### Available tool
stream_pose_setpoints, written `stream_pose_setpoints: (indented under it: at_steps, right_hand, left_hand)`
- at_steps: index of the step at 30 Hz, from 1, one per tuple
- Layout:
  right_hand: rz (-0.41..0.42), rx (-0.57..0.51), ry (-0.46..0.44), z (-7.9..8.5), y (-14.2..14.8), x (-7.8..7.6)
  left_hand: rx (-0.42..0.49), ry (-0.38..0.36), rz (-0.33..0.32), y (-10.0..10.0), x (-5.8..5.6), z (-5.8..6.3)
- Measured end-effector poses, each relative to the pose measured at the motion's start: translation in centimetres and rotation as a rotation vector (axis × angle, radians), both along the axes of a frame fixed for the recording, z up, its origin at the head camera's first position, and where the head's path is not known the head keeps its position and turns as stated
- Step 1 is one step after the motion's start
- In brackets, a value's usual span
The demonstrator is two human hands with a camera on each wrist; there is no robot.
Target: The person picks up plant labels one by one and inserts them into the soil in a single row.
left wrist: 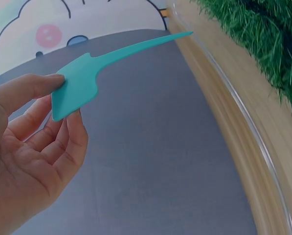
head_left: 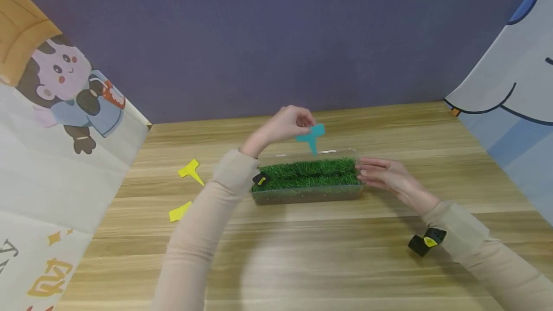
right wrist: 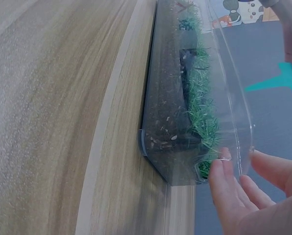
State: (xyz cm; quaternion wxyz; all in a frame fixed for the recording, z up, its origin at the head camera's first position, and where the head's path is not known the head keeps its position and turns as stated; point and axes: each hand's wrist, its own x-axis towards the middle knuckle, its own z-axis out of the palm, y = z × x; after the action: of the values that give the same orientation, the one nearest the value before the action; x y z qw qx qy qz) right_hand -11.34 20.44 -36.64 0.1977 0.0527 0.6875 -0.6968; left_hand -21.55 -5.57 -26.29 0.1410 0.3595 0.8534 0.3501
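Observation:
My left hand pinches a teal T-shaped plant label by its wide head, thumb on one face and fingers behind. The label hangs above the back rim of a clear plastic planter box, its pointed stem downward. Green artificial grass lies in two strips along the box, with a dark gap between them. At the box's right end, my right hand holds the wall near the rim between thumb and fingers. Brown soil-like material shows through the clear side.
Two yellow plant labels lie on the wooden table at the left: one yellow label whole in view, the other yellow label partly behind my left forearm. A dark blue wall panel stands behind, with printed side panels left and right.

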Motion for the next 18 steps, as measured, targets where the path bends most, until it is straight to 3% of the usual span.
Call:
stream_pose_setpoints:
  at_steps: [18]
  right_hand:
    - [-0.015, -0.034, -0.026, 0.2, 0.1, 0.0]
  left_hand:
    - [-0.092, 0.039, -0.138, 4.2, 0.8, -1.5]
